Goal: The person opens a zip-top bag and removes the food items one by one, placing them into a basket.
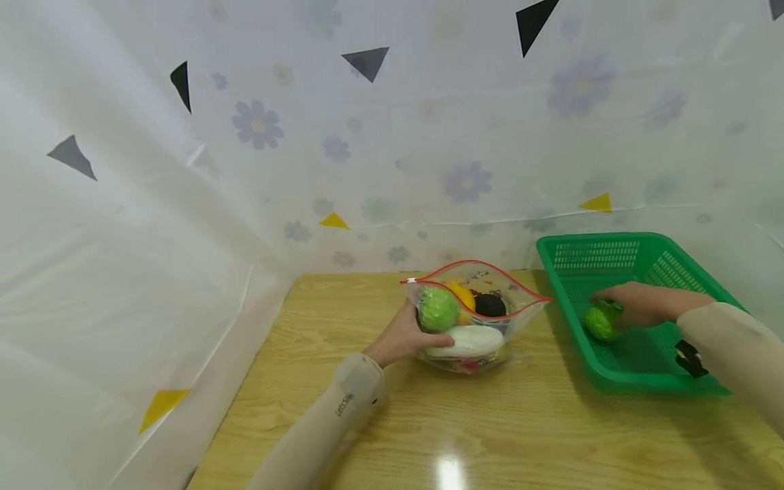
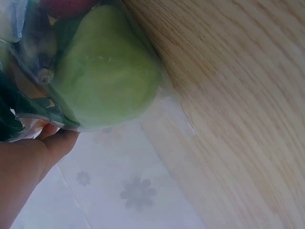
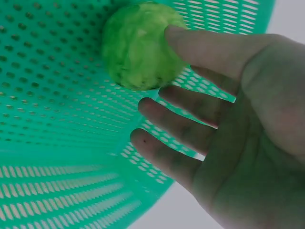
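The right hand [image 1: 643,303] pinches one bumpy green ball [image 1: 600,323] inside one green basket [image 1: 649,382]. The left hand [image 1: 404,340] grips one clear bag [image 1: 522,318], unzipped, holding several fruits and vegetables [image 1: 438,310], exact count hidden. Both containers stand on one wooden table [image 1: 490,429], before flower-printed white sheeting [image 1: 398,163]

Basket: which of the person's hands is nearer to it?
Right. The right hand is inside the basket; the left hand is outside it, gripping the bag.

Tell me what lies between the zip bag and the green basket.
In the head view, only wooden tabletop shows between bag and basket; the bag's corner nearly reaches it.
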